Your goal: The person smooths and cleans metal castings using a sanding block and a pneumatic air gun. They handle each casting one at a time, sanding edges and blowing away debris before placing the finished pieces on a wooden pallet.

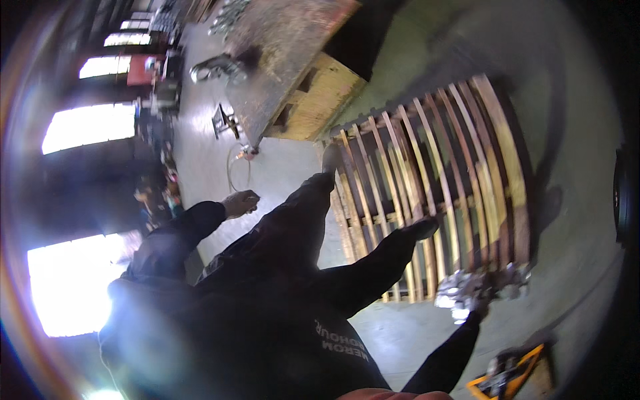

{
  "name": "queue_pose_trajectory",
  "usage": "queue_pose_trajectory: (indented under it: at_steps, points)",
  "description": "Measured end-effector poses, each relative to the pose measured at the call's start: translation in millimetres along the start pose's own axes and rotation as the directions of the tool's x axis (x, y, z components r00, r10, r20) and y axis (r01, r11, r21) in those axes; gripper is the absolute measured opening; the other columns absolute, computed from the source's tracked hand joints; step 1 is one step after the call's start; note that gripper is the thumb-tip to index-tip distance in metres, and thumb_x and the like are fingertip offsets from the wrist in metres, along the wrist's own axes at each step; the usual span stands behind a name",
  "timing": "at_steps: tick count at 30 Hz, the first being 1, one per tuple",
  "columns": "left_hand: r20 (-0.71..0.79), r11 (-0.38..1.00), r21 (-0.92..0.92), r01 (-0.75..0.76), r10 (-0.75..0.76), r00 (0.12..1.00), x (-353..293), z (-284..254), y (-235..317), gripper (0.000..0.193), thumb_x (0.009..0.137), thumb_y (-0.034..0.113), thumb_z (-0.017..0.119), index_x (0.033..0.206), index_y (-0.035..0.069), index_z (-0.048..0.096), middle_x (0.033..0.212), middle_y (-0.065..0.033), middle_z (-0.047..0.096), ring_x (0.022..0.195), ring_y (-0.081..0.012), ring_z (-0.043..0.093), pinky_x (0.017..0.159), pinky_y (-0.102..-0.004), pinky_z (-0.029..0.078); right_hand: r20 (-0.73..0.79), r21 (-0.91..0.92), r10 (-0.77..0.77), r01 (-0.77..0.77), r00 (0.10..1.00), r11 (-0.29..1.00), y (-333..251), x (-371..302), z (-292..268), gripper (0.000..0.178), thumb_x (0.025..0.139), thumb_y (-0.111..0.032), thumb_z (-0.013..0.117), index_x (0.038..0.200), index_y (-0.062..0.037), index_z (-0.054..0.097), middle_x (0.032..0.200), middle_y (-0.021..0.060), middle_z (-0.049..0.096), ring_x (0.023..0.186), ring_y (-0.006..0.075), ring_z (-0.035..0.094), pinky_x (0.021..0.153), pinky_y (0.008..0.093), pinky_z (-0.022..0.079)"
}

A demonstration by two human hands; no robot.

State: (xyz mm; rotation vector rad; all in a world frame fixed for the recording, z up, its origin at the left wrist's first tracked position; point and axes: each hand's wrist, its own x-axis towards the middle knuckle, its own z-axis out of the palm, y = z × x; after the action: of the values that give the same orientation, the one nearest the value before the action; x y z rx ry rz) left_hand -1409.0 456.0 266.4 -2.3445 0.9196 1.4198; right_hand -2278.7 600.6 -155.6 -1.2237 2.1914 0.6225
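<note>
My right hand (480, 307) grips a lumpy, silver-grey metal part (460, 291) with several rounded projections, beside one end of a slatted wooden pallet (497, 200). Motion blur hides the part's exact kind. My left hand (241, 203) hangs away from my body over the grey floor, fingers curled in, with nothing visible in them. Beneath me, one dark shoe (423, 229) is over the pallet's slats and the other (329, 159) is by its edge.
A worn wooden crate or bench (280, 73) stands beyond the pallet, with metal parts (217, 68) near it. A small dark stand (225, 122) and a thin hose (230, 170) are on the floor. A yellow pallet-jack-like frame (510, 373) lies at lower right.
</note>
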Motion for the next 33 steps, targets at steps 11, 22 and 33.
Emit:
queue_pose_trajectory:
  at_steps: [11, 22, 33]
  points:
    - [-0.032, 0.894, -0.08, 0.44, -0.443, 0.896, -140.6, 0.2, -302.4, 0.027, 0.09, 0.029, 0.056, 0.079, 0.007, 0.068, 0.069, -0.0071, 0.067, 0.06, -0.0198, 0.063, 0.058, -0.0362, 0.051, 0.074, 0.058, -0.05, 0.046, 0.996, 0.997, -185.8, -46.0, -220.3, 0.076, 0.087, -0.068, 0.051, 0.104, 0.0032, 0.072, 0.105, 0.0255, 0.07, 0.101, 0.0412, 0.066, 0.087, 0.0503, 0.051]
    - [0.066, 0.597, -0.762, 0.251, -0.313, 0.947, -43.6, -44.8, -342.2, 0.033, 0.094, 0.03, 0.056, 0.102, -0.001, 0.061, 0.082, -0.0085, 0.067, 0.068, -0.0167, 0.062, 0.061, -0.0326, 0.051, 0.078, 0.784, -0.279, 0.114, 0.957, 0.61, -662.8, -326.0, -352.9, 0.041, 0.098, -0.033, 0.059, 0.12, 0.003, 0.062, 0.119, 0.0131, 0.066, 0.109, 0.0195, 0.063, 0.089, 0.0311, 0.051]
    - [-0.012, 0.213, -0.972, 0.1, -0.469, 0.883, -41.2, -58.8, -443.1, 0.028, 0.096, 0.025, 0.052, 0.099, -0.001, 0.061, 0.072, -0.0072, 0.062, 0.062, -0.0167, 0.06, 0.056, -0.0328, 0.05, 0.632, 0.753, -0.737, -0.418, 0.24, 0.509, -1036.7, -479.8, -381.0, 0.049, 0.1, -0.041, 0.045, 0.139, -0.0108, 0.049, 0.136, 0.0109, 0.057, 0.122, 0.0326, 0.056, 0.099, 0.0538, 0.047]
